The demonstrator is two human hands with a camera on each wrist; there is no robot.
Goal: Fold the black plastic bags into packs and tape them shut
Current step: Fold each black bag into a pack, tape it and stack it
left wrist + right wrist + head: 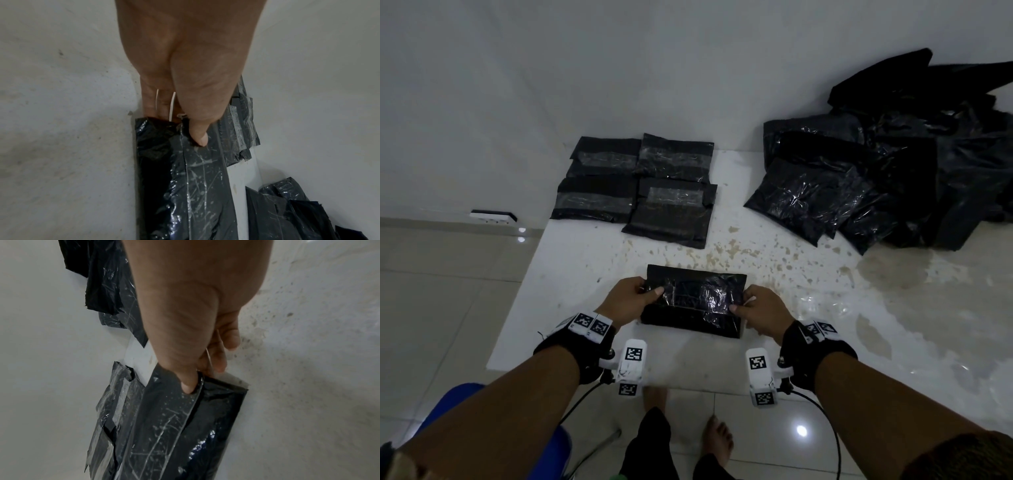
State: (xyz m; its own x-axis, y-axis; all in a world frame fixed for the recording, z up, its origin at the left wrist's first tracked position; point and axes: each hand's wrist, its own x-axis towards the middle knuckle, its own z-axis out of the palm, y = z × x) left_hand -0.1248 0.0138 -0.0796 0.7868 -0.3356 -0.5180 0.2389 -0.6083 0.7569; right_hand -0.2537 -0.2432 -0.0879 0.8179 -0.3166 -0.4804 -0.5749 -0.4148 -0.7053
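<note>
Currently held: one folded pack (693, 301) of black plastic, just above the near part of the counter (825, 308), my left hand (625, 301) pinching its left end and my right hand (763, 310) pinching its right, each with the thumb on top and the fingers (230, 337) curled beneath. Clear tape (202, 178) runs along the upper face. Handling note, by my judgement: keep both ends taut and level, press the tape flat from the middle outward so the fold cannot spring open, then lay the pack beside the others. Stock finished: four taped packs (635, 186) lying together at the far left of the counter. Stock pending: a loose heap of black bags (893, 181) at the far right. Surface: white, stained with brownish specks and blotches. Room: plain white wall behind, pale tiled floor (441, 291) below, my bare feet visible.
</note>
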